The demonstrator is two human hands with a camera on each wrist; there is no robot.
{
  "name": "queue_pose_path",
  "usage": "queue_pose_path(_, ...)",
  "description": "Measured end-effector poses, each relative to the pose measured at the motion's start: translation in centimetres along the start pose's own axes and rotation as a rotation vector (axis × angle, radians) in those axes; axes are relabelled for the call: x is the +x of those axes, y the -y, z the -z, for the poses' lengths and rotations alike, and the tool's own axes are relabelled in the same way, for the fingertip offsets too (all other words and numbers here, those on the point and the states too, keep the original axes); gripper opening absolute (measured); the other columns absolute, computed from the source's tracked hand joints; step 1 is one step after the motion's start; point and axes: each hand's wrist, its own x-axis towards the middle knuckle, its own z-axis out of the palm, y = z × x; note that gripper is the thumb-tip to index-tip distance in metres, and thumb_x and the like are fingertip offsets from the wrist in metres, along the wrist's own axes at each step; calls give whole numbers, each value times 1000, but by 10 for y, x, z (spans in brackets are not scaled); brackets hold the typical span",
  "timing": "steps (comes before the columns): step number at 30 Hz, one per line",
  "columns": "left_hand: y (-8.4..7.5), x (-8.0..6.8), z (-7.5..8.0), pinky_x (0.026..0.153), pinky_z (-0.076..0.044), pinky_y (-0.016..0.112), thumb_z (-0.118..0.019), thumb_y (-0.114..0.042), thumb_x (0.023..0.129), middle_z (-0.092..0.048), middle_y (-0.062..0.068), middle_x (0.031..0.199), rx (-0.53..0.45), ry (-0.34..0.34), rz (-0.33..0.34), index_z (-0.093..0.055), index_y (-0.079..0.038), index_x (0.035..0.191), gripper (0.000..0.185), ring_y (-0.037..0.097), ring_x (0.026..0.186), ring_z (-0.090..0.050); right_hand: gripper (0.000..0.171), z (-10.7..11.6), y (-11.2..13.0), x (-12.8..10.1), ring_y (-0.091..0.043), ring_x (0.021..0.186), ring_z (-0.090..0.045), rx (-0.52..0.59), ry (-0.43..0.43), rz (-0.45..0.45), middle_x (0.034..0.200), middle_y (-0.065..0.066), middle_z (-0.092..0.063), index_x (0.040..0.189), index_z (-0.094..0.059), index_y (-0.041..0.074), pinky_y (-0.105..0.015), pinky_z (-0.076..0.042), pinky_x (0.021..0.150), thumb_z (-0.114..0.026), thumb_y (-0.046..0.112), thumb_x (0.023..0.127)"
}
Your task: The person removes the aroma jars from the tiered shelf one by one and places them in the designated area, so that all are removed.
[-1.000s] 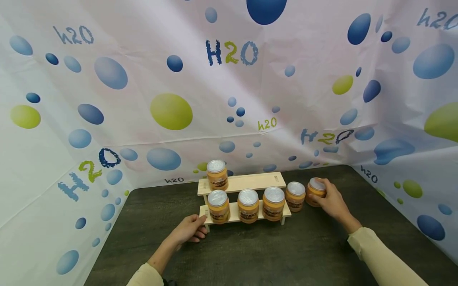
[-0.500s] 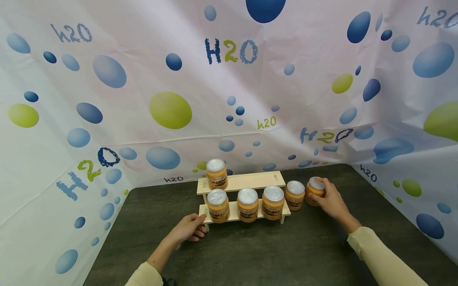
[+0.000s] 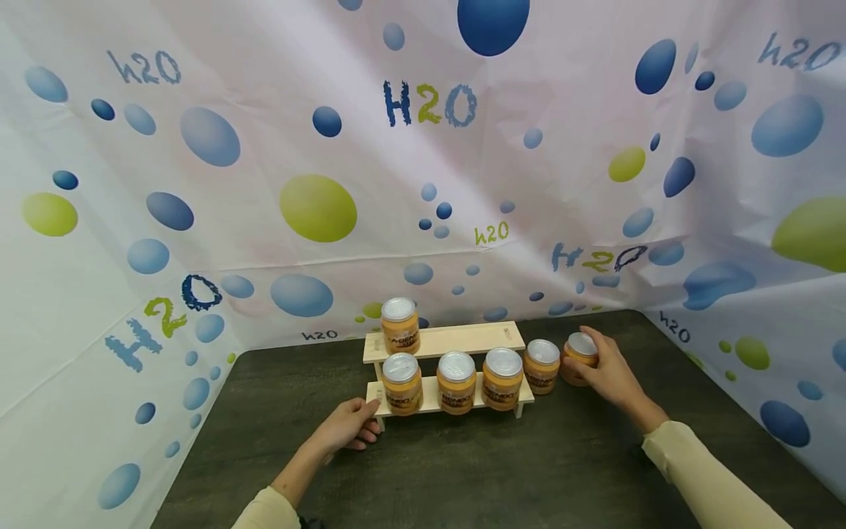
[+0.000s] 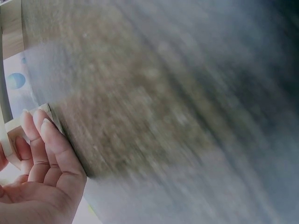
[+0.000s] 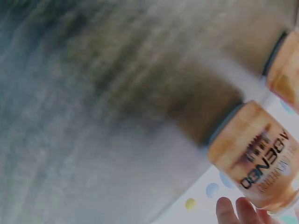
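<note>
Left hand (image 3: 345,425) pinches the two-tier pale wooden stand (image 3: 463,339) at lower left, apparently steadying it. Right hand (image 3: 611,373) grips the rightmost orange, silver-lidded cylindrical jar (image 5: 257,158), upright beside a matching jar (image 3: 542,367).

Six jars (image 3: 457,386) on show: one up on the top shelf (image 3: 465,339), three lined along the lower shelf (image 3: 430,394), two more off to the right, so that's two shelves, one left grip (image 3: 348,425), one right grip (image 3: 611,373), two sleeves (image 3: 710,476), one bench (image 3: 429,481)
</note>
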Motion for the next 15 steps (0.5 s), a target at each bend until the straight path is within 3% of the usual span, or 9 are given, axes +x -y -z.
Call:
queue_pose_path(6,1,0,1,64,-52,32,-41,-53,93,-58,7,87,3,-2,-1,-50,-6,94,48,17,74,-58,80,9,16,4,-49,113,-41,-14,39,-28,140,-33,-22,146,-15,12,-58,-42,79,-55,48,87)
queue_pose_path(15,3,1,1,63,-51,32,-41,-54,92,-58,6,86,0,3,-16,-50,-5,94,49,16,73,-58,86,22,38,22,-49,130,-23,-61,63,-2,148,-24,-19,148,-11,17,-69,-26,92,-53,57,84)
